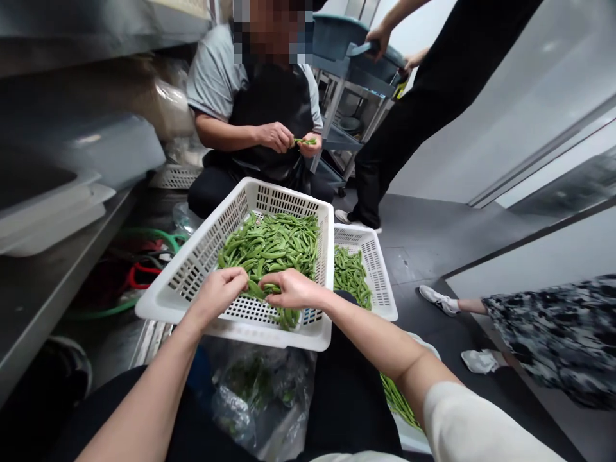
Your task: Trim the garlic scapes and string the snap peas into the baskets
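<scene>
A: Where is the pod?

B: I see my left hand (219,289) and right hand (289,289) pinching one snap pea pod (260,290), middle of the frame.

A: Much left?

B: I think so; the big white basket (192,269) is heaped; the small basket (380,269) holds few.

Above white basket (202,256): open | left: steel shelf (43,289) close | right: second basket (380,276) abuts | far side: seated co-worker (260,102) blocks | below: plastic bag (250,391).
</scene>
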{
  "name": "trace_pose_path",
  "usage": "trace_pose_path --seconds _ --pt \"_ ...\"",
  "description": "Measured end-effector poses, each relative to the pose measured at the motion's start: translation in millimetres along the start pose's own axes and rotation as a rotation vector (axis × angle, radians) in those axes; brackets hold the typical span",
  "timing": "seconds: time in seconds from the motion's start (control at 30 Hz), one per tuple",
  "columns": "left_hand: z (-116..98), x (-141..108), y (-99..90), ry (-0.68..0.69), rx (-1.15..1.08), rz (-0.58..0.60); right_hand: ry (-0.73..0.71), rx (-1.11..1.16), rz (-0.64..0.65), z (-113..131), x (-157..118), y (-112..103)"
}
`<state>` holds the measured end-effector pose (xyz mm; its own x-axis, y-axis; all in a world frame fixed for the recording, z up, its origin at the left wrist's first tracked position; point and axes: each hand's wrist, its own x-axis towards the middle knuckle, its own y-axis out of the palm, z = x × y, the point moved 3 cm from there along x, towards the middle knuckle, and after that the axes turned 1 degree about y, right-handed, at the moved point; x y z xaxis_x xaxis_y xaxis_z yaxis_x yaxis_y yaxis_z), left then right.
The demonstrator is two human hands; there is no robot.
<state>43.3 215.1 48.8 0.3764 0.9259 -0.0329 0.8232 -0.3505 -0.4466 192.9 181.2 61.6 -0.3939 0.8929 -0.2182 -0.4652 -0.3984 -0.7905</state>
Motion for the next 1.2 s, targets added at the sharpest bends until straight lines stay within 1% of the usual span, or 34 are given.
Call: trace_pose_path --seconds 0.07,0.13,0.23,0.33,0.4,0.43,0.47,0.5,0.53,0.6,0.67,0.7,0.77,0.83,0.93,1.0,1.07,1.13,1.2 --pt "0 0 -2.1 0.017 0.08 -0.045 0.031 0.032 0.018 0 3 2" --pt "0 -1 -1.1 0.025 0.131 -0.046 0.052 0.011 -0.032 0 6 2" --pt "2 -2 4.6 0.03 0.145 0.014 0.003 -0.171 -0.141 1 9 0" --pt "5 -1 11.4 0.006 0.09 0.095 -0.107 -0.359 -0.152 5 8 1" --pt "5 0 15.4 -0.022 0.008 0.149 -0.151 -0.371 -0.163 6 7 2" --pt "5 0 17.0 -0.041 -0.055 0.173 -0.163 -0.319 -0.186 5 7 1" --pt "5 -1 18.3 -0.059 -0.133 0.193 -0.171 -0.22 -0.222 4 7 1" --pt "6 -1 19.0 -0.081 -0.224 0.203 -0.173 -0.071 -0.265 2 7 0" --pt "6 -1 19.1 -0.102 -0.32 0.205 -0.164 0.13 -0.308 -2 8 -2" --pt "7 -1 17.1 -0.136 -0.497 0.197 -0.095 0.639 -0.358 -13 9 -5" --pt "9 0 13.2 -0.16 -0.61 0.186 0.013 1.144 -0.335 -24 10 -6" --pt "10 1 10.9 -0.163 -0.622 0.174 0.068 1.345 -0.306 -28 10 -6" --pt "11 2 7.2 -0.131 -0.546 0.132 0.149 1.609 -0.242 -31 9 -5" --pt "9 1 7.7 -0.053 -0.388 0.108 0.202 1.742 -0.194 -29 9 -2" --pt "4 -1 17.5 0.051 -0.211 0.145 0.245 1.835 -0.16 -21 8 4" --pt "3 -2 23.9 0.067 -0.175 0.148 0.265 1.871 -0.167 -17 9 6" --pt "4 -3 27.1 0.062 -0.167 0.123 0.282 1.903 -0.183 -13 9 7" --pt "3 -3 27.1 0.072 -0.131 0.093 0.297 1.928 -0.195 -12 10 7" --pt "1 -3 26.1 0.113 -0.072 0.073 0.306 1.943 -0.206 -11 10 7"
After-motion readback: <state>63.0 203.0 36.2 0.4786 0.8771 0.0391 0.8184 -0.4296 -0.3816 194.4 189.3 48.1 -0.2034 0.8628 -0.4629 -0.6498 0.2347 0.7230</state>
